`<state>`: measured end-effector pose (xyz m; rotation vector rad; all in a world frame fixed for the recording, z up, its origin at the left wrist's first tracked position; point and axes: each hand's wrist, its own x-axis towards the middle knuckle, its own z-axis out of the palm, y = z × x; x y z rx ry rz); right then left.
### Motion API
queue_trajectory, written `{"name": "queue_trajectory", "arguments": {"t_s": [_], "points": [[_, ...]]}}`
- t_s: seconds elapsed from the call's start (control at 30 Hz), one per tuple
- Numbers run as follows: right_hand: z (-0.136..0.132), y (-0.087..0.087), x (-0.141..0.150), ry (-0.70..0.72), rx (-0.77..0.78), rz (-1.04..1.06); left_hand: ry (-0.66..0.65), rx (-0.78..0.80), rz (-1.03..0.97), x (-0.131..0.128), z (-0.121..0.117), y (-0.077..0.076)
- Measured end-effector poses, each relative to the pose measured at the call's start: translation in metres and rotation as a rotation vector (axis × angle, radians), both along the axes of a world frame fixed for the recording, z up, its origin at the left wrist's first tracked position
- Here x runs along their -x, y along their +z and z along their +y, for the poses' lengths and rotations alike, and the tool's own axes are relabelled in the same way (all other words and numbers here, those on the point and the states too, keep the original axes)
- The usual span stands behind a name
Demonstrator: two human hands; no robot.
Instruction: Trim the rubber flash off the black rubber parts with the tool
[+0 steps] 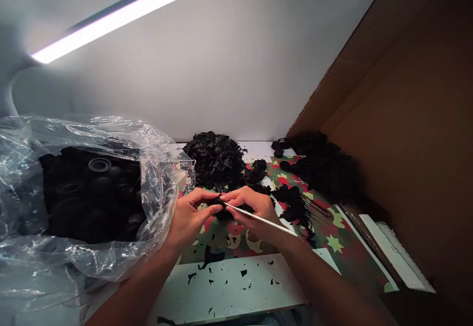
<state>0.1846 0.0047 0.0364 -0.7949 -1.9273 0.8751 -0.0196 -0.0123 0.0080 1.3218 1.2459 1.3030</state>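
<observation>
My left hand (192,212) pinches a small black part (220,206), probably rubber, between thumb and fingers. In my right hand (254,210) is a thin white stick-like tool (266,221), its tip up against the black part. Both hands meet over a patterned green and red sheet (236,252); the fingers hide much of the part. Just beyond them rises a heap of black scraps (214,158). To the right of my right hand lie more black pieces (293,205), with a slim metallic tool (318,206) beside them.
On the left, a clear plastic bag (158,188) holds black round parts (101,185). A dark pile (328,168) sits against the cardboard wall (414,119) on the right. Small black offcuts (244,272) dot the white surface (221,296) in front. A bright lamp (133,15) hangs above.
</observation>
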Motion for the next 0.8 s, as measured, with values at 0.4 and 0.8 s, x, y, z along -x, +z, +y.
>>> {"name": "queue_trajectory", "arguments": {"t_s": [0.4,0.8], "points": [[0.0053,-0.0051,-0.0021,0.068,-0.122,-0.087,-0.009,-0.035,0.077,0.0010,0.0006,-0.0043],[0.0026,-0.0024,-0.0005,0.039,-0.070,-0.144,-0.001,-0.093,0.190,0.0013,0.0004,-0.0045]]}}
